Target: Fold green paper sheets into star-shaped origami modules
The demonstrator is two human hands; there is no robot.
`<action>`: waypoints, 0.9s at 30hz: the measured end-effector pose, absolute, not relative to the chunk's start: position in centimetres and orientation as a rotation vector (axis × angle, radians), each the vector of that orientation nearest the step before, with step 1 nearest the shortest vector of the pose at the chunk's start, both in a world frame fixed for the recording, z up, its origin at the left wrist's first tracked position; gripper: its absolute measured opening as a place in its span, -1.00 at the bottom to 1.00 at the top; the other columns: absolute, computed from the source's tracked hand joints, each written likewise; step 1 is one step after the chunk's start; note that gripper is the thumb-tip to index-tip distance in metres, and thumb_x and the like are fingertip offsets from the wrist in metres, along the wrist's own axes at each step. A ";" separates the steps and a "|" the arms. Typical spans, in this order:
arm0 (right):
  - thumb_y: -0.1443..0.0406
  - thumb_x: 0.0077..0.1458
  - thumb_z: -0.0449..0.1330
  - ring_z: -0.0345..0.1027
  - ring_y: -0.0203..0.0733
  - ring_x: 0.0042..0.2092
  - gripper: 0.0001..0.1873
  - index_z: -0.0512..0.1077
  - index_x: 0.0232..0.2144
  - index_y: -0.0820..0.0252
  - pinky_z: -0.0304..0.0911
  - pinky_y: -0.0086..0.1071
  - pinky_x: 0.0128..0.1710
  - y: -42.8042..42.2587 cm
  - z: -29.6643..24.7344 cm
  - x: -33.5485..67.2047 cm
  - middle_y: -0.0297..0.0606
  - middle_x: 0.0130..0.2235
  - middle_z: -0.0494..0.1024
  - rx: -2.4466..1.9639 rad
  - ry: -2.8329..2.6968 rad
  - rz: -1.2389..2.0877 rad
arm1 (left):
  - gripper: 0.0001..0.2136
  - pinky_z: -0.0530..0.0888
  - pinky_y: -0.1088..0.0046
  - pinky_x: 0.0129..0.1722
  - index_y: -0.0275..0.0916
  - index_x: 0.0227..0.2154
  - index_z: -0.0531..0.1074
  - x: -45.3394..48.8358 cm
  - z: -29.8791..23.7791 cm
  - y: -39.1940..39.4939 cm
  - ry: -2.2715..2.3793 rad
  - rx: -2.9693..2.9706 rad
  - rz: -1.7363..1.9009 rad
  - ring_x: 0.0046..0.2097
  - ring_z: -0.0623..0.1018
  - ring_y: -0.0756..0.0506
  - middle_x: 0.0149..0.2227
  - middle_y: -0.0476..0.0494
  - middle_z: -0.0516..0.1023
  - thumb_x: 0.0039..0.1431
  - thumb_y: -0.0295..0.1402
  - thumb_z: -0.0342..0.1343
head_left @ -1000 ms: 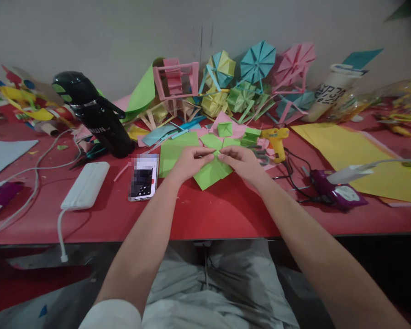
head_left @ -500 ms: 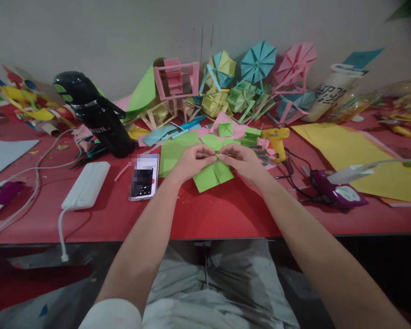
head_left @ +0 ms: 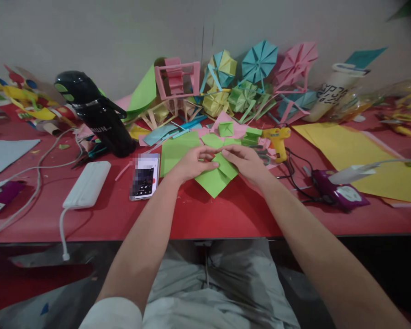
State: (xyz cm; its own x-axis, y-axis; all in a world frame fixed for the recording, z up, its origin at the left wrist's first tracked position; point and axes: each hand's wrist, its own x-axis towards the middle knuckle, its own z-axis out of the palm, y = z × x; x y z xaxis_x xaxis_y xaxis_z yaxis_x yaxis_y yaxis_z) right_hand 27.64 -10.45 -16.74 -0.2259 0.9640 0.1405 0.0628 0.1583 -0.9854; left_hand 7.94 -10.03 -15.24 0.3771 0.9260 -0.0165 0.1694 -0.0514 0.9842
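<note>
A folded green paper square point(head_left: 215, 179) lies on the red table point(head_left: 226, 214), one corner pointing toward me. My left hand point(head_left: 191, 163) pinches its upper left part with fingers curled. My right hand point(head_left: 245, 161) presses on its upper right flap, fingers closed over the paper. The two hands meet over the paper's top edge. More green sheets point(head_left: 178, 148) and small folded green pieces point(head_left: 225, 129) lie just behind the hands.
A phone point(head_left: 144, 176) lies left of the paper, then a white power bank point(head_left: 86, 183) with cable and a black bottle point(head_left: 96, 114). A yellow glue gun point(head_left: 276, 139), a purple socket point(head_left: 335, 192) and yellow sheets point(head_left: 349, 151) are on the right. Paper pinwheels point(head_left: 258, 61) line the wall.
The green paper has turned and slid slightly toward me, its corner now pointing down. Both hands shifted a little with it and stay closed on it.
</note>
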 end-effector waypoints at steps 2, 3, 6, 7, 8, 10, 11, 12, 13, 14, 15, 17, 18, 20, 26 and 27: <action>0.03 0.07 0.35 0.39 -0.22 -0.29 -0.68 0.60 -0.24 0.10 0.29 -0.31 -0.27 -10.4 -16.7 27.6 -0.29 -0.28 0.60 -1.050 -1.490 1.214 | -0.56 0.47 0.28 0.00 -0.29 0.00 0.55 8.0 -15.2 -10.0 1.004 1.535 0.843 0.02 0.53 -0.15 -0.04 -0.29 0.58 -0.01 -0.41 0.36; 0.02 0.06 0.35 0.39 -0.22 -0.30 -0.67 0.59 -0.24 0.11 0.29 -0.31 -0.27 -10.4 -16.7 27.7 -0.28 -0.29 0.60 -1.054 -1.488 1.212 | -0.55 0.47 0.28 0.00 -0.28 0.01 0.55 8.0 -15.2 -10.1 0.987 1.545 0.838 0.04 0.53 -0.15 -0.02 -0.29 0.58 -0.01 -0.44 0.34; -0.01 0.02 0.37 0.38 -0.21 -0.33 -0.63 0.54 -0.28 0.12 0.31 -0.30 -0.30 -10.2 -16.7 27.7 -0.28 -0.31 0.59 -1.071 -1.491 1.190 | -0.52 0.46 0.27 0.03 -0.26 0.03 0.55 8.0 -15.2 -10.1 0.969 1.539 0.817 0.07 0.52 -0.17 0.01 -0.28 0.58 -0.02 -0.52 0.30; -0.02 0.01 0.37 0.38 -0.22 -0.33 -0.63 0.53 -0.30 0.12 0.31 -0.30 -0.31 -10.2 -16.7 27.7 -0.28 -0.33 0.58 -1.076 -1.498 1.179 | -0.54 0.46 0.27 0.04 -0.26 0.02 0.56 8.1 -15.2 -10.1 0.984 1.531 0.816 0.07 0.53 -0.17 0.00 -0.27 0.58 -0.03 -0.53 0.30; -0.03 0.00 0.37 0.37 -0.22 -0.34 -0.62 0.52 -0.31 0.12 0.30 -0.31 -0.31 -10.1 -16.6 27.7 -0.29 -0.34 0.57 -1.078 -1.506 1.166 | -0.57 0.45 0.26 0.06 -0.26 -0.01 0.57 8.1 -15.2 -10.1 1.008 1.526 0.822 0.06 0.53 -0.17 -0.02 -0.26 0.59 -0.02 -0.52 0.29; -0.03 0.01 0.37 0.35 -0.23 -0.35 -0.62 0.51 -0.34 0.13 0.29 -0.31 -0.31 -10.1 -16.6 27.7 -0.30 -0.35 0.55 -1.074 -1.527 1.144 | -0.67 0.43 0.23 0.09 -0.27 -0.10 0.59 8.2 -15.3 -10.0 1.060 1.531 0.846 0.02 0.55 -0.17 -0.08 -0.25 0.62 0.01 -0.47 0.30; -0.03 0.01 0.36 0.34 -0.24 -0.35 -0.62 0.51 -0.34 0.13 0.28 -0.32 -0.31 -10.1 -16.7 27.7 -0.30 -0.36 0.54 -1.072 -1.540 1.138 | -0.73 0.43 0.22 0.09 -0.27 -0.16 0.60 8.3 -15.4 -10.0 1.080 1.541 0.864 -0.01 0.56 -0.17 -0.10 -0.24 0.62 0.02 -0.43 0.32; -0.04 0.01 0.36 0.34 -0.24 -0.35 -0.62 0.51 -0.34 0.13 0.28 -0.32 -0.30 -10.1 -16.7 27.7 -0.30 -0.36 0.54 -1.070 -1.551 1.134 | -0.78 0.43 0.21 0.09 -0.27 -0.21 0.60 8.4 -15.5 -9.9 1.095 1.554 0.883 -0.03 0.56 -0.17 -0.13 -0.23 0.63 0.03 -0.39 0.33; -0.04 0.01 0.36 0.34 -0.23 -0.34 -0.62 0.52 -0.34 0.13 0.28 -0.32 -0.30 -10.1 -16.8 27.7 -0.30 -0.36 0.54 -1.069 -1.560 1.129 | -0.81 0.44 0.21 0.08 -0.27 -0.27 0.60 8.4 -15.5 -9.9 1.105 1.567 0.899 -0.05 0.57 -0.17 -0.16 -0.21 0.63 0.03 -0.35 0.35; -0.06 0.02 0.35 0.35 -0.22 -0.33 -0.61 0.53 -0.34 0.13 0.29 -0.31 -0.30 -10.1 -16.9 27.7 -0.30 -0.35 0.54 -1.067 -1.565 1.123 | -0.83 0.44 0.22 0.06 -0.26 -0.32 0.59 8.5 -15.5 -9.8 1.114 1.577 0.914 -0.07 0.57 -0.16 -0.18 -0.19 0.63 0.03 -0.32 0.35; -0.07 0.02 0.35 0.36 -0.21 -0.32 -0.59 0.53 -0.33 0.13 0.30 -0.31 -0.29 -10.0 -17.0 27.7 -0.29 -0.34 0.54 -1.061 -1.570 1.118 | -0.85 0.45 0.23 0.05 -0.25 -0.35 0.57 8.5 -15.6 -9.8 1.123 1.582 0.930 -0.09 0.57 -0.15 -0.20 -0.18 0.63 0.04 -0.31 0.35; -0.12 0.01 0.35 0.38 -0.19 -0.30 -0.55 0.55 -0.33 0.12 0.32 -0.30 -0.28 -9.9 -17.2 27.8 -0.28 -0.34 0.56 -1.048 -1.581 1.116 | -0.88 0.46 0.27 0.02 -0.24 -0.39 0.55 8.6 -15.5 -9.9 1.140 1.579 0.951 -0.12 0.57 -0.13 -0.23 -0.15 0.63 0.08 -0.31 0.32; -0.15 0.00 0.35 0.40 -0.18 -0.29 -0.52 0.57 -0.33 0.12 0.34 -0.29 -0.27 -9.8 -17.3 27.8 -0.27 -0.33 0.57 -1.050 -1.571 1.124 | -0.89 0.46 0.28 0.00 -0.24 -0.40 0.54 8.7 -15.4 -9.9 1.149 1.571 0.956 -0.13 0.57 -0.12 -0.24 -0.14 0.63 0.09 -0.32 0.31; -0.23 -0.02 0.31 0.44 -0.14 -0.29 -0.44 0.58 -0.33 0.12 0.37 -0.27 -0.28 -9.7 -17.4 27.7 -0.24 -0.33 0.59 -1.073 -1.488 1.159 | -0.92 0.47 0.32 -0.04 -0.24 -0.42 0.52 8.7 -15.2 -10.0 1.178 1.553 0.969 -0.16 0.57 -0.10 -0.26 -0.13 0.62 0.11 -0.36 0.28; -0.35 -0.02 0.18 0.53 -0.05 -0.21 -0.29 0.57 -0.13 0.03 0.46 -0.19 -0.32 -9.7 -17.3 27.7 -0.17 -0.21 0.62 -0.998 -1.372 1.305 | -0.92 0.44 0.35 -0.07 -0.23 -0.46 0.43 8.8 -15.0 -9.8 1.355 1.415 1.049 -0.22 0.54 -0.06 -0.33 -0.08 0.57 0.14 -0.45 0.18; -0.31 -0.04 0.25 0.53 -0.05 -0.18 -0.31 0.56 -0.10 0.03 0.47 -0.18 -0.27 -9.7 -17.3 27.9 -0.18 -0.17 0.62 -0.991 -1.405 1.275 | -0.92 0.44 0.35 -0.09 -0.23 -0.45 0.43 8.8 -15.1 -9.7 1.374 1.388 1.051 -0.24 0.53 -0.06 -0.35 -0.08 0.56 0.14 -0.45 0.18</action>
State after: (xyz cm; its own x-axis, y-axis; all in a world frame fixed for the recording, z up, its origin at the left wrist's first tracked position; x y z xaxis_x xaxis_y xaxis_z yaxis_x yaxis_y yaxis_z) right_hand 27.86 -9.70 -17.33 -0.2094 0.9694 0.1280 -0.0340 0.1236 -0.9918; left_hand 8.81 -9.71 -15.06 0.0254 0.9995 -0.0193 0.2431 0.0126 0.9699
